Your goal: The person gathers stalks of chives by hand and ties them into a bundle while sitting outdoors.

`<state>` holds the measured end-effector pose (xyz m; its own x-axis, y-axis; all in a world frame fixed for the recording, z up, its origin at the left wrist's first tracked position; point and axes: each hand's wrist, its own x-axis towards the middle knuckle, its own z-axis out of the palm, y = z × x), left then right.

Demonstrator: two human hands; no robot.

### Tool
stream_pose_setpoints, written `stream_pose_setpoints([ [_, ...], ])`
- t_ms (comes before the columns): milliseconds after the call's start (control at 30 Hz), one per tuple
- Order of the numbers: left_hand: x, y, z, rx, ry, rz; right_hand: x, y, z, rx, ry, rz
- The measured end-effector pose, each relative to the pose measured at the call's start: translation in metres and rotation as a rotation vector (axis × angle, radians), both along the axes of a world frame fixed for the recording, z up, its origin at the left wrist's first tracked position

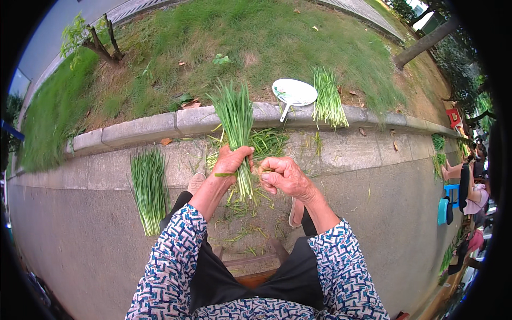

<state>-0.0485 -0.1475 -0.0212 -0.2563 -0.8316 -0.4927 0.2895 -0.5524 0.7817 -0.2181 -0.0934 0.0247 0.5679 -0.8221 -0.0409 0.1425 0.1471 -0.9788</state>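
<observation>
My left hand (230,163) is closed around a bunch of garlic chives (237,120), leaves pointing away from me and pale stem ends towards me. A green band circles my left wrist. Just right of the stems, my right hand (285,178) has its fingers curled, thumb against fingertips, with thin yellowish strands at them; how firmly they are gripped is hard to tell. A larger pile of chives (149,192) lies on the pavement at the left. Another bunch (328,98) rests across the kerb, beside a white hand fan (295,93).
Loose leaves and trimmings (268,143) lie by the stone kerb (156,130) and between my feet. Grass (256,52) grows beyond the kerb. At the far right, people sit near a blue stool (452,194), a teal basin (442,211) and more greens.
</observation>
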Motion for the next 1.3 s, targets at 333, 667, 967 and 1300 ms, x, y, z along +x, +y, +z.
stream_pose_setpoints([
  [333, 0.017, 0.011, 0.011, 0.0, 0.135, -0.073, -0.005, -0.059, -0.052, -0.296, 0.466, -0.54],
  [667, 0.01, 0.01, 0.019, -0.007, 0.212, -0.095, -0.002, -0.061, -0.053, -0.67, 0.956, -0.702],
  [967, -0.013, 0.01, 0.023, -0.026, 0.385, -0.251, -0.005, -0.03, -0.027, 0.001, -0.041, -0.65],
  [1300, 0.0, 0.008, 0.004, -0.006, 0.397, -0.176, 0.016, -0.009, -0.002, -0.392, 0.184, -0.551],
])
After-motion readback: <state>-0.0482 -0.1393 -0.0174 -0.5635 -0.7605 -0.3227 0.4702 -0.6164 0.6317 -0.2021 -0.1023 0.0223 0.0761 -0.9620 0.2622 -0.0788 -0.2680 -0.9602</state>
